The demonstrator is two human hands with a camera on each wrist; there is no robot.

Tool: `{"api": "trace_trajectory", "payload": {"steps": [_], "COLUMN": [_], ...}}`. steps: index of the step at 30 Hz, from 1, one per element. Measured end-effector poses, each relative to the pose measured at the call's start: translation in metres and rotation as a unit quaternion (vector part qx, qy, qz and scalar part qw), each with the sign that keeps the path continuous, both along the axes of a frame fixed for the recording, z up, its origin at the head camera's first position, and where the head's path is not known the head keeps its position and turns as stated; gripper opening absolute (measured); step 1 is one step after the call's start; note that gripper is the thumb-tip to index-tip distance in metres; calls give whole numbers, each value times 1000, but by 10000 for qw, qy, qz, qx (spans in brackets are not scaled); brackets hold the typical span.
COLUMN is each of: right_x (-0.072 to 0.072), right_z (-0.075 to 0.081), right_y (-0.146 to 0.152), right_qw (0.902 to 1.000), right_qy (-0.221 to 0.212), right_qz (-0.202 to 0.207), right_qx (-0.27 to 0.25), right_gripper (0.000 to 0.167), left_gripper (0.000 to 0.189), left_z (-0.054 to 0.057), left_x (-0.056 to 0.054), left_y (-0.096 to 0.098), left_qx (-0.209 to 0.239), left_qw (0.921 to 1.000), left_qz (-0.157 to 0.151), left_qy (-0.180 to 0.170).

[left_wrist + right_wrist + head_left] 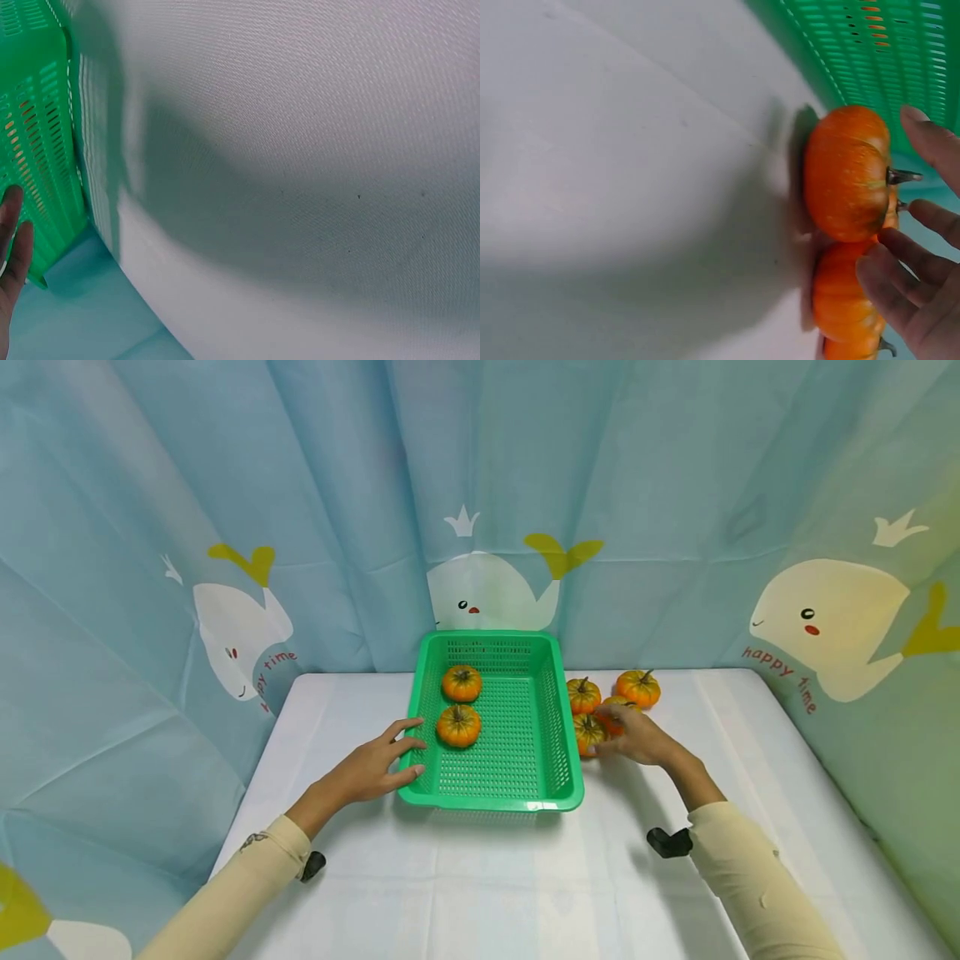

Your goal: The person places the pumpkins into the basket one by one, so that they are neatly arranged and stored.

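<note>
Spanning the lower view: white counter [495, 885]. Green basket [480, 804] on it. Left hand [377, 764] at basket's left rim, fingers spread. Right hand [639, 739] among outside pumpkins [583, 695], fingers relaxed, apart. Four outside, right of basket; two inside pumpkins [459, 726].

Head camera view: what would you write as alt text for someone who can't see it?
A person's left hand is at the left rim of a green basket holding two orange pumpkins, while the right hand reaches over four more pumpkins on the white-covered table beside it. Behind hangs a pale blue curtain printed with white whales.
</note>
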State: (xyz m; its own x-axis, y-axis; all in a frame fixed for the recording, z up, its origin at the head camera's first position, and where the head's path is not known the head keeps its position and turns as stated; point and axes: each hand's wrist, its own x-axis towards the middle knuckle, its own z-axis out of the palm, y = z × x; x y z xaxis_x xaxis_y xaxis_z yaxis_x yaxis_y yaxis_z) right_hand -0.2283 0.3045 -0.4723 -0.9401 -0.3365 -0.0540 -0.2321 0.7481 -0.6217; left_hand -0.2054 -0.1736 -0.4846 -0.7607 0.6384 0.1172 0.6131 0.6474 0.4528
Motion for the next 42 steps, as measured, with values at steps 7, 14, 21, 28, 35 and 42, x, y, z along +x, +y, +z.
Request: {"api": "trace_trajectory", "payload": {"steps": [7, 14, 21, 28, 35, 42], "right_x": [0, -4, -8, -11, -10, -8], "right_z": [-9, -10, -12, -14, -15, -17], "right_y": [-4, -14, -18, -17, -19, -18], "right_qw": [9998, 9985, 9976, 9969, 9969, 9970], "right_qy": [159, 265, 233, 281, 248, -44], "right_qz": [-58, 79, 16, 0, -67, -273], "right_qx": [115, 464, 646, 728, 744, 720], "right_gripper": [77, 77, 70, 70, 73, 75], "left_gripper": [47, 47, 45, 44, 45, 45], "left_z": [-1, -2, -2, -1, -2, -3], "left_x": [1, 2, 2, 1, 0, 1], "left_y": [0, -3, -3, -2, -1, 0], "left_qx": [14, 31, 103, 179, 166, 132], "left_qw": [10000, 10000, 9999, 9998, 9998, 9999], "left_qz": [9, 86, 78, 77, 57, 9], "left_qy": [-31, 10, -1, 58, 39, 79]}}
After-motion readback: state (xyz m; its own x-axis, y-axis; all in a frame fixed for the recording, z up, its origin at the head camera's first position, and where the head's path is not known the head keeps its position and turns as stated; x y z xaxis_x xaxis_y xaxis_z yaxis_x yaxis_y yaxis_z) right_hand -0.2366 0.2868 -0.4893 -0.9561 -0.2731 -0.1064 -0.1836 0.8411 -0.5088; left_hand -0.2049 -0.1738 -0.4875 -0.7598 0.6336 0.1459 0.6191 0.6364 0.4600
